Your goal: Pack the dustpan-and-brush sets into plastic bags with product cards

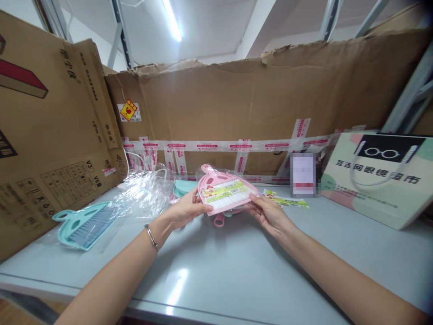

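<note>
Silver bracelet on a bare left forearm

The bracelet is a narrow, shiny band with a metallic look, curving across the wrist on the near side of the left hand. Bright glints run beside darker lines along it; its finer detail is too small to make out. Both forearms are bare and slender, widening smoothly toward the near edge of the scene. The right forearm tapers to a bare wrist and a right hand with slim, bare fingers.
</note>
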`<action>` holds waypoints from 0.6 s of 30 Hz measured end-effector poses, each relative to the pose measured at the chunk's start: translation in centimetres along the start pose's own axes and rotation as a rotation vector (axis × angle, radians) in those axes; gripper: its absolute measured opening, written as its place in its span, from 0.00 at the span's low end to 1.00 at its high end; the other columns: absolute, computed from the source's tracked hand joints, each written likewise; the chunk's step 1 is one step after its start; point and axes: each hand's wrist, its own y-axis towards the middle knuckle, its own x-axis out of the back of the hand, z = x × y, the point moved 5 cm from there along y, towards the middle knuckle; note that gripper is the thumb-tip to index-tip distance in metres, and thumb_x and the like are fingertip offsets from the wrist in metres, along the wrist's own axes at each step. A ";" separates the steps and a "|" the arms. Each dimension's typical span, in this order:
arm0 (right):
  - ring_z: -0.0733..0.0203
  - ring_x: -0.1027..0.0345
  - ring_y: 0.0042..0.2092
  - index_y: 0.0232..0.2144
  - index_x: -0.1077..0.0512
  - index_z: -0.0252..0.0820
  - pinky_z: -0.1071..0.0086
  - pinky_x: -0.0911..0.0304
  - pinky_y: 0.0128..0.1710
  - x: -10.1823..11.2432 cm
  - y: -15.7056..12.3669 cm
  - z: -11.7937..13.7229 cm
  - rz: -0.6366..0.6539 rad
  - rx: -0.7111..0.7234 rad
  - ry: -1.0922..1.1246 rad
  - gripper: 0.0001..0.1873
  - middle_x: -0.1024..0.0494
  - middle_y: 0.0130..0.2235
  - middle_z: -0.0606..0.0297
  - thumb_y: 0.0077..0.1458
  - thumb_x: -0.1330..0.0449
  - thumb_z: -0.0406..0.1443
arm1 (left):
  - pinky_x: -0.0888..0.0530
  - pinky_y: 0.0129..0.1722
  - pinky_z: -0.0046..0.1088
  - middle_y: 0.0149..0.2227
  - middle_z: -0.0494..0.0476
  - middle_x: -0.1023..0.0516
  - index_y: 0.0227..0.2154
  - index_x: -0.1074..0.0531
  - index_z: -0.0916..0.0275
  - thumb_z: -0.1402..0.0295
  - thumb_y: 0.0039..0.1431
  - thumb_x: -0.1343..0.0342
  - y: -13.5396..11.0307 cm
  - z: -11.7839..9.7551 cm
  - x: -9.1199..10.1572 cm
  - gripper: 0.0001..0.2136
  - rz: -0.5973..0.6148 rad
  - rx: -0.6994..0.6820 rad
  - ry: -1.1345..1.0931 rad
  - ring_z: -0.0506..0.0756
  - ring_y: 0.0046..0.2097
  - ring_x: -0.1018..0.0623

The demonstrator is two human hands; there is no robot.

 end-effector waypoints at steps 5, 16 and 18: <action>0.70 0.30 0.21 0.22 0.31 0.38 0.81 0.30 0.23 0.2 0.1 -0.3 -0.015 0.025 0.035 0.09 0.24 0.21 0.69 0.49 0.41 0.23 | 0.33 0.52 0.34 0.53 0.65 0.32 0.56 0.44 0.59 0.77 0.40 0.36 0.0 0.0 -0.3 0.38 0.032 -0.040 0.035 0.58 0.52 0.29; 0.68 0.28 0.24 0.21 0.30 0.36 0.79 0.31 0.26 -0.2 -0.2 0.1 0.032 0.065 -0.070 0.08 0.23 0.21 0.63 0.51 0.41 0.29 | 0.28 0.36 0.24 0.35 0.61 0.21 0.37 0.28 0.68 0.71 0.44 0.37 0.4 1.1 1.1 0.14 -0.325 0.000 0.023 0.51 0.34 0.23; 0.68 0.30 0.22 0.21 0.30 0.36 0.79 0.32 0.24 -0.5 -0.5 0.1 0.052 0.069 -0.107 0.06 0.23 0.20 0.63 0.48 0.38 0.30 | 0.29 0.28 0.21 0.26 0.57 0.22 0.26 0.28 0.67 0.67 0.47 0.39 0.3 1.4 1.5 0.08 -0.455 -0.019 0.050 0.48 0.26 0.25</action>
